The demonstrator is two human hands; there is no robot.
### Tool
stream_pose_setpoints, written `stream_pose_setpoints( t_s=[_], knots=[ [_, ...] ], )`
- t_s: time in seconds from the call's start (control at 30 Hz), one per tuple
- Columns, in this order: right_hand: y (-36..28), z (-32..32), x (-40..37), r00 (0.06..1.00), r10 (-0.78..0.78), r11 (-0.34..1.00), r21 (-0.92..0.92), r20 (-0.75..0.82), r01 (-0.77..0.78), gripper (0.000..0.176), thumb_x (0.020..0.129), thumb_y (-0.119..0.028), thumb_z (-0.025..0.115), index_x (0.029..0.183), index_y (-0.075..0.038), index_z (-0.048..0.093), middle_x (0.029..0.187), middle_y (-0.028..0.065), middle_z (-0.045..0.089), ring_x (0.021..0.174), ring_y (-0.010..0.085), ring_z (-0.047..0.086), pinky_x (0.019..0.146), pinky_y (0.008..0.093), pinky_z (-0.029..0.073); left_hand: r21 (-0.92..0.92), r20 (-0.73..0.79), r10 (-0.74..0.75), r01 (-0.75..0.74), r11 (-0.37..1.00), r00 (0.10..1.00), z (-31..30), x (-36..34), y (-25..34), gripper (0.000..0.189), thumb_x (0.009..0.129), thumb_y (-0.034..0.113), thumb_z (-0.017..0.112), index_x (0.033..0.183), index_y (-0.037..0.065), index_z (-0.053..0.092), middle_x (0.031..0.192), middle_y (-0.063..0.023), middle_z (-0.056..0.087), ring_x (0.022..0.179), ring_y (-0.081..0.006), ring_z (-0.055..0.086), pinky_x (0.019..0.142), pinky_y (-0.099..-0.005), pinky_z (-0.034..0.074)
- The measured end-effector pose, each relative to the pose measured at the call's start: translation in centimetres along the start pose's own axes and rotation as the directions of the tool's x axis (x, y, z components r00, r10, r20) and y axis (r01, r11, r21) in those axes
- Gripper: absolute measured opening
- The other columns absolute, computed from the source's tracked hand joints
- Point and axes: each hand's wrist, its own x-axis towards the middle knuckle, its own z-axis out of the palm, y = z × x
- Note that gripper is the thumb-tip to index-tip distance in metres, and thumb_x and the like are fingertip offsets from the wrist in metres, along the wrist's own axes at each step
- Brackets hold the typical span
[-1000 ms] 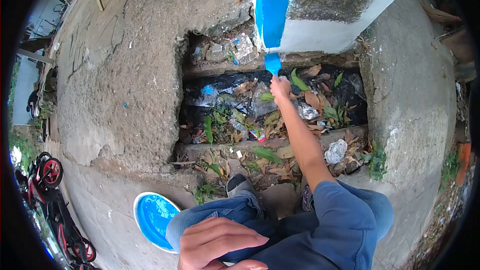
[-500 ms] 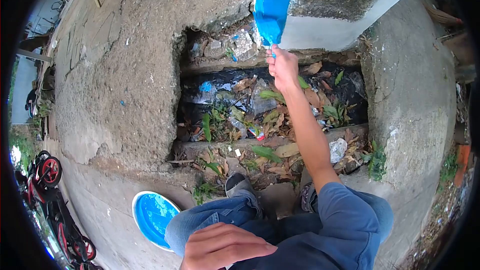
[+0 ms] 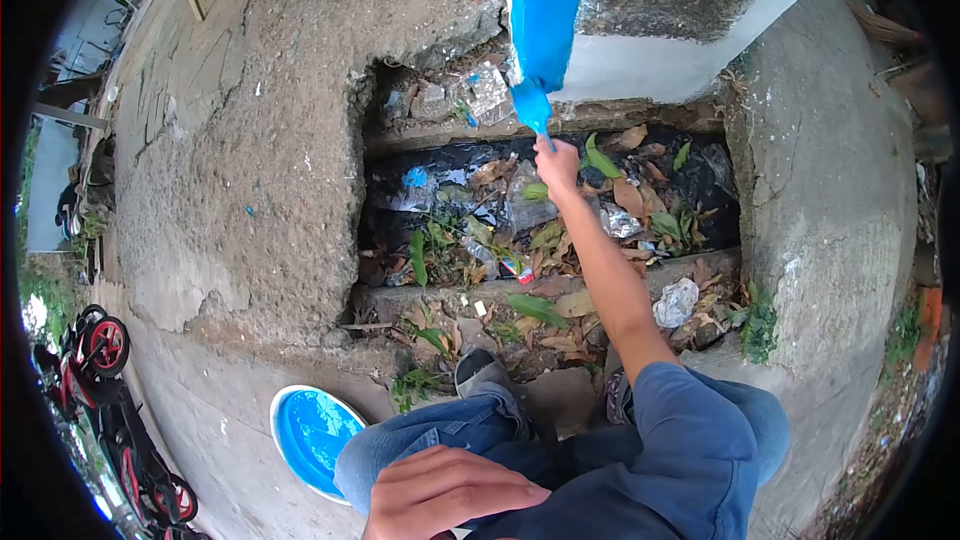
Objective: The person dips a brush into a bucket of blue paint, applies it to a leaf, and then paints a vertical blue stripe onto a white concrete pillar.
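Observation:
My right hand (image 3: 558,164) is closed around the handle of a paintbrush (image 3: 532,108), whose blue-coated bristles touch the lower end of the blue strip (image 3: 545,10) on the white wall (image 3: 640,70). Over my lap rests my left hand (image 3: 455,488), its fingers stretched out and close together, holding nothing. Left of my knee, a round white-rimmed container (image 3: 318,440) of blue paint stands on the concrete.
Between my feet and the wall lies an open drain (image 3: 480,155) with dark water, leaves and litter, edged by broken concrete (image 3: 290,190). Red and black motorbikes (image 3: 115,410) stand at the far left.
The brush and my right hand have moved down and slightly left, toward the strip's bottom edge. My left hand has hardly moved.

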Motion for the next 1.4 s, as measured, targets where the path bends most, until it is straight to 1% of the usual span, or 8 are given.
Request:
stream_pose_setpoints(
  t_s=[0.13,0.37,0.5,0.73,0.8,0.9,1.23,1.4],
  knots=[
    [-0.5,0.0,-1.0,0.883,0.440,0.853,0.230,0.166,-0.468,0.028,0.089,-0.028,0.056,0.079,-0.001,0.059,0.055,-0.0006,0.049,0.039,0.0074,0.040,0.035,0.0231,0.027,0.118,-0.310,-0.220,0.267,0.956,0.925,2.1,0.1,1.2,0.039,0.075,0.030,0.072,0.086,-0.007,0.065,0.083,-0.0174,0.065,0.073,-0.0258,0.063,0.064,-0.0321,0.048],
    [-5.7,-0.5,1.2,0.830,0.478,0.740,0.378,0.287,-0.557,0.025,0.090,-0.022,0.054,0.077,-0.001,0.054,0.058,0.0007,0.047,0.040,0.0058,0.037,0.033,0.0208,0.023,-0.259,-0.108,0.234,-0.255,0.932,0.966,1.4,-7.6,-2.6,0.053,0.090,0.038,0.050,0.114,-0.009,0.053,0.123,-0.0288,0.046,0.113,-0.0397,0.047,0.096,-0.0497,0.034],
    [-11.1,-2.4,-1.1,0.936,0.280,0.796,0.495,0.212,-0.350,0.025,0.091,-0.022,0.056,0.082,0.001,0.057,0.060,0.0004,0.048,0.041,0.0044,0.037,0.034,0.0201,0.024,-0.352,-0.269,0.040,-0.136,0.926,0.962,3.2,-7.9,-1.2,0.071,0.091,0.044,0.048,0.128,-0.016,0.037,0.143,-0.0325,0.017,0.134,-0.0407,0.023,0.108,-0.0521,0.018],
    [-14.3,-4.3,-2.4,0.967,-0.243,0.912,0.322,-0.073,0.253,0.025,0.088,-0.024,0.058,0.082,0.000,0.063,0.054,0.0038,0.052,0.049,0.0127,0.051,0.051,0.0302,0.040,-0.330,-0.636,-0.095,-0.159,0.930,0.766,5.1,-7.1,-1.4,0.067,0.090,0.041,0.050,0.124,-0.016,0.042,0.131,-0.0324,0.040,0.122,-0.0418,0.042,0.107,-0.0499,0.024],
    [-11.8,-3.7,-0.3,0.958,-0.268,0.932,0.225,-0.106,0.286,0.026,0.087,-0.024,0.057,0.081,0.000,0.062,0.056,0.0085,0.054,0.050,0.0189,0.053,0.052,0.0331,0.041,-0.339,0.232,0.286,-0.198,0.920,0.930,-0.9,-3.4,-2.6,0.050,0.091,0.037,0.050,0.113,-0.008,0.056,0.107,-0.0209,0.060,0.098,-0.0357,0.060,0.097,-0.0481,0.038],
    [-6.8,-3.1,1.3,0.868,-0.454,0.890,-0.055,-0.201,0.453,0.031,0.086,-0.029,0.056,0.076,0.000,0.060,0.062,0.0195,0.057,0.058,0.0365,0.057,0.056,0.0414,0.042,-0.284,0.189,0.245,-0.186,0.941,0.951,-1.0,-2.5,-1.8,0.048,0.089,0.036,0.054,0.110,-0.007,0.057,0.104,-0.0198,0.061,0.094,-0.0338,0.060,0.091,-0.0453,0.040],
    [3.9,-1.2,-0.7,0.972,0.068,0.947,-0.292,-0.226,-0.134,0.033,0.086,-0.030,0.057,0.070,-0.003,0.065,0.060,0.0123,0.060,0.049,0.0236,0.056,0.047,0.0359,0.043,0.008,-0.388,-0.295,0.323,0.946,0.873,2.8,0.9,3.4,0.042,0.081,0.032,0.065,0.099,-0.006,0.060,0.092,-0.0160,0.063,0.080,-0.0277,0.061,0.073,-0.0363,0.045],
    [1.5,-1.1,2.1,0.876,0.470,0.808,0.344,0.111,-0.478,0.032,0.085,-0.026,0.057,0.064,-0.002,0.055,0.051,0.0017,0.048,0.036,0.0114,0.042,0.033,0.0270,0.028,0.000,-0.419,-0.338,0.372,0.928,0.843,3.3,1.4,3.9,0.040,0.078,0.030,0.071,0.094,-0.005,0.062,0.086,-0.0141,0.064,0.073,-0.0246,0.062,0.064,-0.0318,0.048]
  ],
)
